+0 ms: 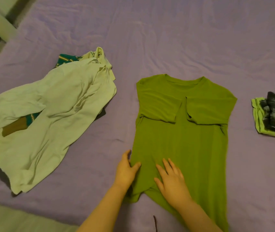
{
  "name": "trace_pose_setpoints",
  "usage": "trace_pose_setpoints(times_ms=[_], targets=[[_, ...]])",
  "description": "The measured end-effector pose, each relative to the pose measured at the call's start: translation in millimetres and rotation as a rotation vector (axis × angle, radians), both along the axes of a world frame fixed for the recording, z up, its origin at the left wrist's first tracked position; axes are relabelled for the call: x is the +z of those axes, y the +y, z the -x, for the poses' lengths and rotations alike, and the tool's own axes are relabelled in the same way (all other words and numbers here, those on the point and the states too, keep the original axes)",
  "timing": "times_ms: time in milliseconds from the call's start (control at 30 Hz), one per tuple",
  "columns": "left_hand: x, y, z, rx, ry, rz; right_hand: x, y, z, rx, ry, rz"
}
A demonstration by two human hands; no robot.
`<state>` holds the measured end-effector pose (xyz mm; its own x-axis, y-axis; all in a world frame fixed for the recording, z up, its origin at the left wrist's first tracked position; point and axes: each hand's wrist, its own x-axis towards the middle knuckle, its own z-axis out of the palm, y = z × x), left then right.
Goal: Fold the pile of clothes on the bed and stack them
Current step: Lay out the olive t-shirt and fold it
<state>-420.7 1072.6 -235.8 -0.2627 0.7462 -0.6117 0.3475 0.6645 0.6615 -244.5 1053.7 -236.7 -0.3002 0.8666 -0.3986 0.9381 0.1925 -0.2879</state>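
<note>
Left hand (pixel 126 171) is sitting at the lower centre of the frame, gripping the left side edge of the green T-shirt (pixel 182 141): thumb is lying on top of the cloth, the other fingers look to be going under the edge, so it reads as a pinch on the fabric. Right hand (pixel 171 179) is lying just beside it, flat on the shirt body, fingers straight and spread, pressing the cloth down, holding nothing.

The shirt is lying front-down or front-up (cannot tell) on the purple bed (pixel 166 39), centre-right of the frame, collar pointing to the top, both sleeves already tucked inward across the chest. The lower hem near the hands is bunching and twisting.

Handling judgement: thin jersey, light, fully limp, going to sag and crease wherever it is not supported; it is likely clinging a bit to the sheet, not sliding freely. Best hold is probably the hem corners or side seams, pinched in both hands, then carried up toward the collar.

Left of the frame, the unfolded pile (pixel 49 118) is waiting: a pale garment on top, striped teal and brown pieces poking out beneath. At the right edge, a folded stack (pixel 274 118) is sitting, a tie-dye dark piece on a light green one.
</note>
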Motion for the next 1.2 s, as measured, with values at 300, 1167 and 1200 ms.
trace_pose_setpoints(times_ms=[300, 1167, 1200], targets=[[45, -71, 1, -0.06, -0.048, 0.048, 14, -46, -15, 0.047, 0.027, 0.08], [11, -133, 67, -0.055, 0.118, 0.18, -16, -111, -1, -0.025, 0.07, 0.074], [10, -133, 66, -0.103, 0.207, 0.153, -16, -113, -3, -0.078, 0.09, 0.069]])
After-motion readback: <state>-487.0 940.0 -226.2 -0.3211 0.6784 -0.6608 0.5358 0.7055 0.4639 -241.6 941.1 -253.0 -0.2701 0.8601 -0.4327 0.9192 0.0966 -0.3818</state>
